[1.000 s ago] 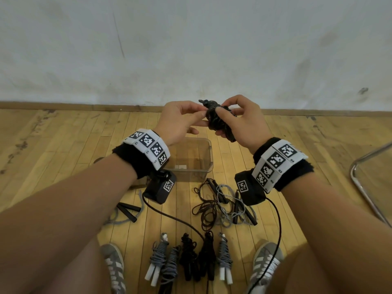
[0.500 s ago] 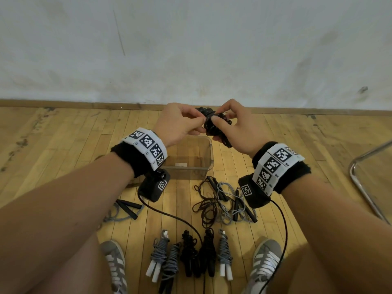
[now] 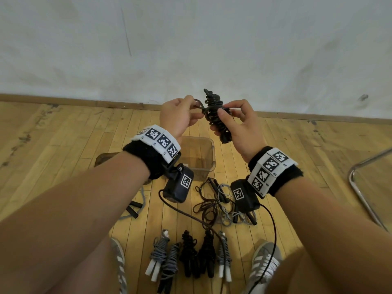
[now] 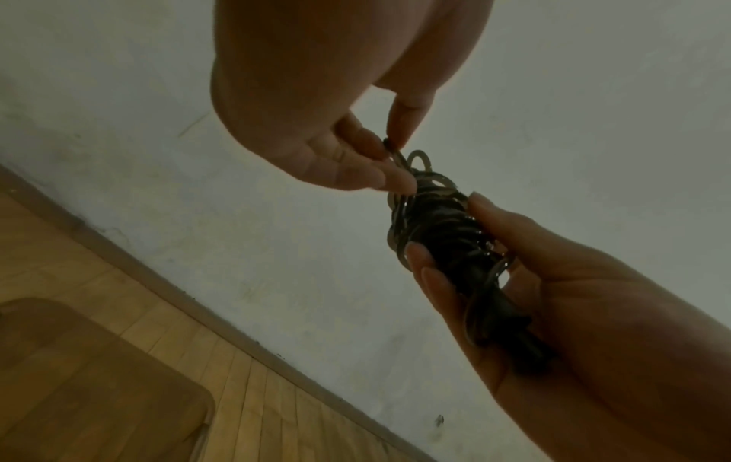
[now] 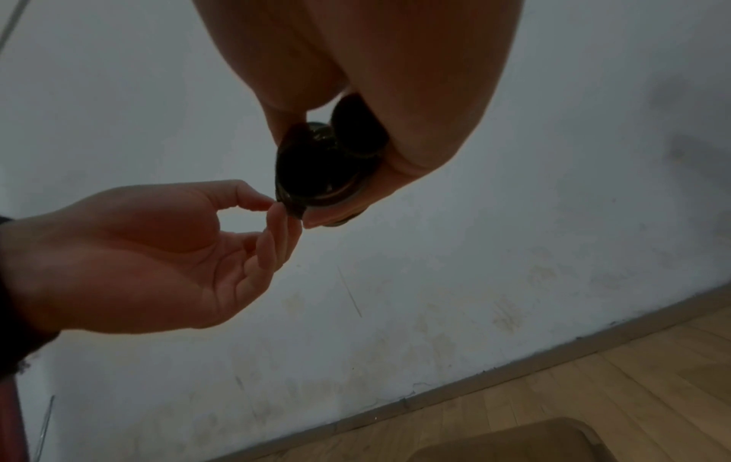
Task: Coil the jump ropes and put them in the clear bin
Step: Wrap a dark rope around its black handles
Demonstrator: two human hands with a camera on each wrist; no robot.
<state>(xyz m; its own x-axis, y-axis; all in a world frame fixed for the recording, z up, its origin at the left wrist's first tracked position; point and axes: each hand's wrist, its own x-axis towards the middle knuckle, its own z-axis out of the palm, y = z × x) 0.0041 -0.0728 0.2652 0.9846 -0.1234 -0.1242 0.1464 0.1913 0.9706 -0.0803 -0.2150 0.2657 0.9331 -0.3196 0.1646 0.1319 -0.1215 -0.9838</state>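
Since a second ago you've tipped the black jump rope bundle [image 3: 216, 115] up so it stands nearly upright, and your left hand has pulled a short way off to its 9 o'clock side. Your right hand [image 3: 239, 128] is wrapped round the lower part of the bundle, thumb pressed on the front of the coils and fingers curled behind, with the handle ends poking out below at 6 o'clock. Your left hand [image 3: 179, 116] is pinching the loose end of the rope [image 4: 389, 147] between thumb and fingertips; the left wrist view shows that end running straight into the top turns of the coil.

The clear bin [image 3: 209, 153] sits on the wooden floor [image 3: 63, 132] directly under your hands, partly hidden by your left wrist. I can't tell if anything's in it. At 6 o'clock from the bin there's a tangled pile of loose ropes [image 3: 216, 200], black and grey mixed. Closer to you, between your shoes, five coiled ropes [image 3: 191, 255] lie side by side in a row. One more grey rope with black handles [image 3: 133, 209] lies at 8 o'clock from the bin. A metal chair leg [image 3: 360, 187] shows at 3 o'clock.
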